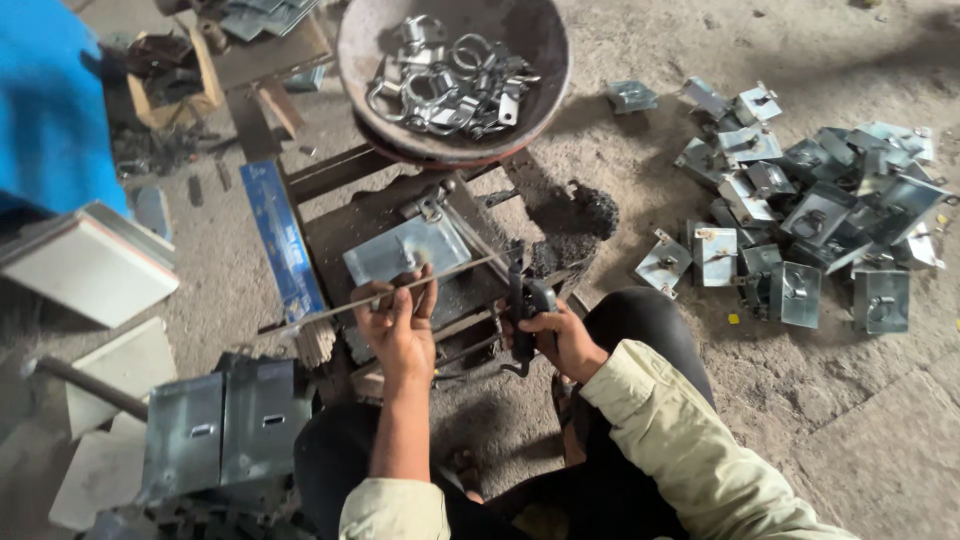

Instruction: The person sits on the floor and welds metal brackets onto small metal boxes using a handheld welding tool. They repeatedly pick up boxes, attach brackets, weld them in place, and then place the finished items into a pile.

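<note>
My left hand [398, 322] grips a thin metal rod [330, 308] that slants from lower left up to the right, across a shiny square metal plate [405, 248] with a ring fitting at its far edge. The plate lies on a dark low metal work stand [340, 215]. My right hand [556, 335] is closed around a dark handled tool [520, 300] just right of the plate, its tip near the rod's right end.
A round pan [545, 60] with several metal rings and clasps stands beyond the stand. A pile of finished plates [810, 215] lies on the ground at right. Stacked blank plates [225, 425] sit at lower left, a blue strip [283, 238] and a white box [90, 265] further left.
</note>
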